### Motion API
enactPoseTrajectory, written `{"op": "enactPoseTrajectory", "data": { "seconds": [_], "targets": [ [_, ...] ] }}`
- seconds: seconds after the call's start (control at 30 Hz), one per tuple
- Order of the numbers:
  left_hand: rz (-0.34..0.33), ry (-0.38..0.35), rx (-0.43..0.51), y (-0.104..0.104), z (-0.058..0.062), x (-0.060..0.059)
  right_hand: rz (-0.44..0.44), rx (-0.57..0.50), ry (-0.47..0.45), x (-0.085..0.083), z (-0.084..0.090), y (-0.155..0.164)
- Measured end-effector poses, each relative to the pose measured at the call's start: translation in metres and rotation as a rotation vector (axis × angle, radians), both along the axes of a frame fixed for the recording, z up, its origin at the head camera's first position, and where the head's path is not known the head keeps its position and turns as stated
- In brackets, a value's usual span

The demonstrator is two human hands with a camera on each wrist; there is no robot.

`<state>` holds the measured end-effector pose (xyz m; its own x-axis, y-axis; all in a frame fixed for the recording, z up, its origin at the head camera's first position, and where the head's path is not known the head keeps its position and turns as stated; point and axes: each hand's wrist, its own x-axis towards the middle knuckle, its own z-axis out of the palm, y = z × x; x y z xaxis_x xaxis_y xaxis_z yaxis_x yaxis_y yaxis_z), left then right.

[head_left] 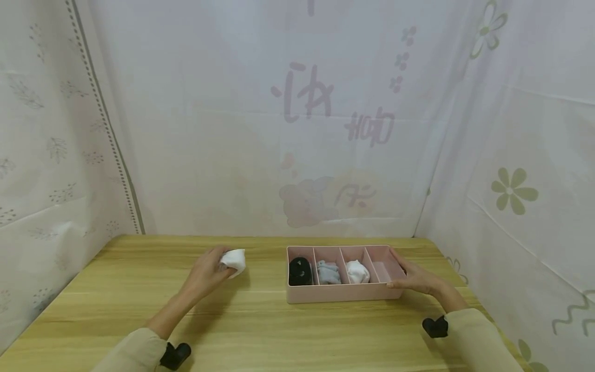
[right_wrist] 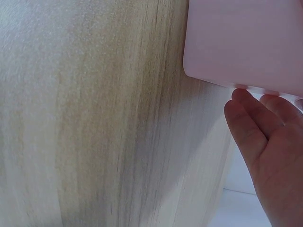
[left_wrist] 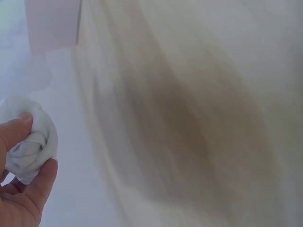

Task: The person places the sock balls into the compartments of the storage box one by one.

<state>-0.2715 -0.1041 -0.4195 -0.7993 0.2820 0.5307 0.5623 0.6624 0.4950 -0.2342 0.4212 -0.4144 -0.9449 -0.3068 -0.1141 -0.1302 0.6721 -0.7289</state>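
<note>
Wooden table point(head_left: 260, 330), left hand point(head_left: 206, 274) gripping white sock point(head_left: 234, 261), right hand point(head_left: 416, 279) touching pink organizer point(head_left: 341, 294)

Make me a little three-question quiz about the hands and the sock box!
1. True or false: the left hand holds a rolled white sock.
2. How many compartments of the pink box have something in them: A) two, B) three, C) four?
3. Fill in: the right hand rests against the box's ____ end.

Key:
1. True; the fingers curl round it.
2. B: a black roll, a grey roll and a white roll; the rightmost compartment is empty.
3. Right.
</note>
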Motion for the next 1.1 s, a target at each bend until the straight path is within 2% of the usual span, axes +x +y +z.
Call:
{"op": "enactPoseTrajectory", "data": {
  "seconds": [0.13,0.37,0.63,0.83,1.1],
  "targets": [
    [-0.035,-0.015,0.041,0.013,0.008,-0.001,0.004,-0.014,-0.014,0.0,0.0,0.0],
    [-0.09,-0.095,0.112,0.038,0.019,-0.003,0.005,-0.014,0.003,0.001,0.002,-0.002],
    [-0.191,-0.1,0.188,0.077,0.031,-0.006,0.009,-0.024,0.004,0.001,0.001,0.0],
    [-0.252,-0.125,0.201,0.113,0.04,-0.007,0.01,-0.013,0.015,0.001,-0.001,0.001],
    [-0.292,-0.166,0.191,0.149,0.05,-0.006,0.004,-0.026,0.0,0.0,0.0,0.0]
  ]
}}
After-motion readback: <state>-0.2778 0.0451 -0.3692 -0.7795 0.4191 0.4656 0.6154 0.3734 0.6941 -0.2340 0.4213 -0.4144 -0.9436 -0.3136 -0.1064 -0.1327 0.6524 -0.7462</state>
